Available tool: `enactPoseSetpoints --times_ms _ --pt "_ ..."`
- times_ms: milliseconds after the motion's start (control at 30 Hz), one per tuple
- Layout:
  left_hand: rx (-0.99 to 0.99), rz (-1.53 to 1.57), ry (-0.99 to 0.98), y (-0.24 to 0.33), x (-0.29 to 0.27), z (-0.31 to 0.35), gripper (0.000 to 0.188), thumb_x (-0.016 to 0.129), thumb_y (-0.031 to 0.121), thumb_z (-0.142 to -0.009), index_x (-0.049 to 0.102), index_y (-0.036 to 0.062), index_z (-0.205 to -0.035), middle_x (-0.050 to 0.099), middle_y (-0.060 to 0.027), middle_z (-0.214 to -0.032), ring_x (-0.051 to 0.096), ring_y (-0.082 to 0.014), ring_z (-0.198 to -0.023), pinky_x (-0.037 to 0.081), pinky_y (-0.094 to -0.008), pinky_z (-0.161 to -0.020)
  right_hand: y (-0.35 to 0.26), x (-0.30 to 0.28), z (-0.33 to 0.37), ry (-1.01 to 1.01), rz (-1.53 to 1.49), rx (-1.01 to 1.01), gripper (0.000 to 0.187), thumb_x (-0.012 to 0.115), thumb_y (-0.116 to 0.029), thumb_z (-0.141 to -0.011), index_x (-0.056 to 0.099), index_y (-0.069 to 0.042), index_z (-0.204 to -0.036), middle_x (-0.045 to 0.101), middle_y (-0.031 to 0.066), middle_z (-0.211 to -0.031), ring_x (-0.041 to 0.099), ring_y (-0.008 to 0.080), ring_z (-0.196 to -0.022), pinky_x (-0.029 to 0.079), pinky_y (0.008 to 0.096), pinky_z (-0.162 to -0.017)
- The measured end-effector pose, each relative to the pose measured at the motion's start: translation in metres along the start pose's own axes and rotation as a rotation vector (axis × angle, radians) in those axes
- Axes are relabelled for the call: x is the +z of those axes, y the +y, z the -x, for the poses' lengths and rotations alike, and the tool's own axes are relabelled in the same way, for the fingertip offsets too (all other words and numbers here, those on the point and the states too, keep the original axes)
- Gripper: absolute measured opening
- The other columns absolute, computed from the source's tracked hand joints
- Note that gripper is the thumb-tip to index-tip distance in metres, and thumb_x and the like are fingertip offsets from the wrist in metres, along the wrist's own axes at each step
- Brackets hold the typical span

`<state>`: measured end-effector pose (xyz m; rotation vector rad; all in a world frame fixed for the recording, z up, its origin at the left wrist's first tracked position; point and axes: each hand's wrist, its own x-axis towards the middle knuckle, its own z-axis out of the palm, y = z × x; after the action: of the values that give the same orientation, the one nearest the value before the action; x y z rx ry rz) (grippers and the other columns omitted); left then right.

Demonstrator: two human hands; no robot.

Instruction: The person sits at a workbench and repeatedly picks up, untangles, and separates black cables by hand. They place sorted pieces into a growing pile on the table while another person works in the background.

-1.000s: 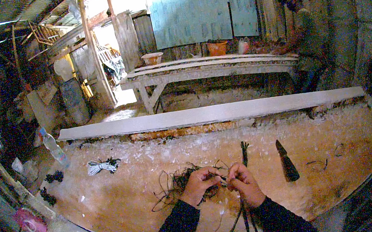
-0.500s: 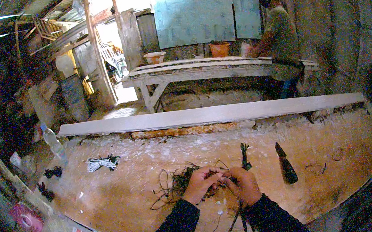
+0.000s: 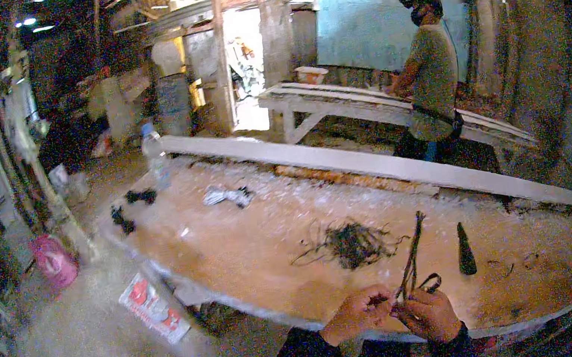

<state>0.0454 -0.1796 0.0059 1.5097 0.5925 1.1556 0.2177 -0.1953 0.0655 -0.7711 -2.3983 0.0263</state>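
Observation:
In front of me, my right hand (image 3: 430, 315) is closed on a bundle of long dark strips (image 3: 412, 263). They stand up past the fingers, and one loop curls to the right. Close beside it on the left, my left hand (image 3: 357, 316) has its fingers drawn together, with a small dark bit at the fingertips that I cannot make out. Beyond my hands, a loose tangle of thin dark strands (image 3: 357, 244) lies on the brown table (image 3: 279, 270). A dark tapered thing like a knife (image 3: 465, 250) lies to the right.
A white cord bundle (image 3: 228, 196), small black bundles (image 3: 141, 196) and a clear bottle (image 3: 156, 159) are at the table's far left. A long white board (image 3: 368, 168) edges the back. A co-worker (image 3: 428, 71) stands at another bench (image 3: 319, 106). A pink bag (image 3: 54, 262) lies left.
My view has swung left. My hands have come off the tangle toward the table's near edge. The dark strips that lay on the table are now raised in my right hand.

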Motion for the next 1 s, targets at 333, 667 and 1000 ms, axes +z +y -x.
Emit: enactPoseSetpoints --times_ms 333,667,1000 --pt "-0.191 -0.085 -0.137 0.003 0.030 0.141 0.030 0.040 0.031 -0.087 0.051 0.0045 -0.077 0.047 -0.0018 -0.053 0.048 -0.0098 -0.045 0.041 -0.0224 -0.040 -0.111 0.026 0.066 -0.208 -0.174 0.082 0.012 0.065 -0.011 -0.062 0.060 -0.008 -0.073 0.054 0.0097 -0.063 0.053 0.0255 -0.056 0.041 0.0343 -0.048" --pt "-0.201 -0.149 -0.241 0.043 0.028 0.190 0.031 0.039 0.033 -0.086 0.051 0.0053 -0.077 0.046 -0.0018 -0.053 0.045 -0.0096 -0.043 0.040 -0.0233 -0.039 -0.167 0.023 0.072 -0.235 -0.151 0.039 0.010 0.065 -0.009 -0.064 0.060 -0.005 -0.073 0.053 0.0104 -0.061 0.051 0.0244 -0.054 0.039 0.0327 -0.048" --pt "-0.073 0.019 -0.140 0.031 0.020 0.212 0.030 0.046 0.035 -0.083 0.050 0.0056 -0.082 0.048 -0.0004 -0.061 0.049 -0.0084 -0.051 0.042 -0.0213 -0.041 -0.183 0.037 0.069 -0.180 -0.093 0.083 0.009 0.061 -0.006 -0.064 0.054 -0.003 -0.068 0.051 0.0119 -0.061 0.049 0.0291 -0.053 0.038 0.0346 -0.049"
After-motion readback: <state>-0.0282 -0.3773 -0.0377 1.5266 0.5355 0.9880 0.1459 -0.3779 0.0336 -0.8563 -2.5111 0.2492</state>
